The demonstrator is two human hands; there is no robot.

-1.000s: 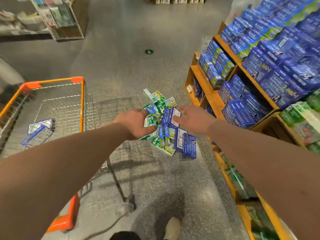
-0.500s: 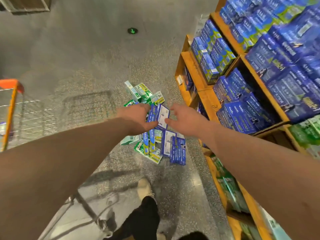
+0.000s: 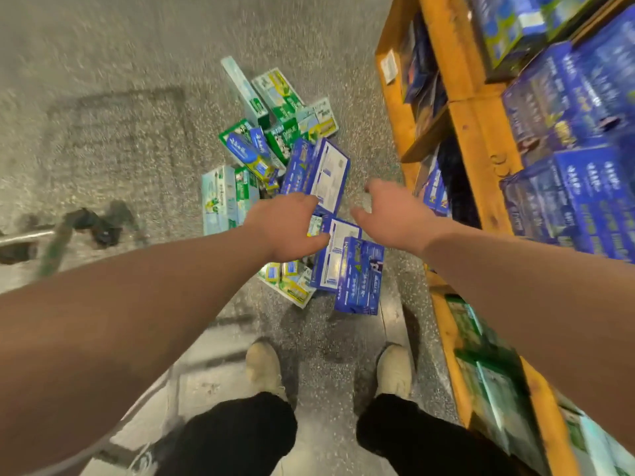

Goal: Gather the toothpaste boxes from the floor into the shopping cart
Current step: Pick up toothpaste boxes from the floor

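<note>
Motion blur smears the floor [image 3: 120,97] and the stocked packs [image 3: 567,108] on the wooden shelf [image 3: 474,139], so no print there can be read; the shelf runs past the top and right edges. Of the shopping cart [image 3: 55,245] only a blurred lower bar and 1 wheel show at the left edge. The left hand [image 3: 285,228] covers the middle of the toothpaste boxes [image 3: 275,149] (how many lie beneath cannot be told), and whether it or the right hand [image 3: 391,214] touches a box is unclear. Both forearms and the 2 trouser legs [image 3: 240,438] are cut off by the edges.
</note>
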